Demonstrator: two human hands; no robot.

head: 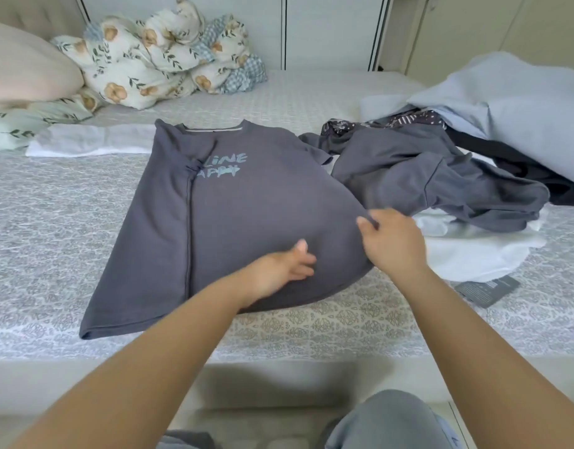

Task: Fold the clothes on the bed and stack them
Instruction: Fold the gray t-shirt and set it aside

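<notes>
A dark grey T-shirt (233,215) with pale blue lettering lies front-up on the bed (52,228), its left side folded inward along a vertical crease. My right hand (392,241) pinches the shirt's right edge between thumb and fingers. My left hand (282,270) rests flat on the lower part of the shirt, fingers spread. To the right sits a heap of unfolded clothes: a grey garment (425,179), a white one (473,251) under it, a patterned dark piece (392,123) and a pale blue one (512,105).
A folded white item (91,140) lies at the back left. Floral bedding (156,56) and a pink pillow (23,66) are piled against the headboard. A dark tag (488,288) lies at the right. My grey-clad knee (386,419) shows below the bed's front edge.
</notes>
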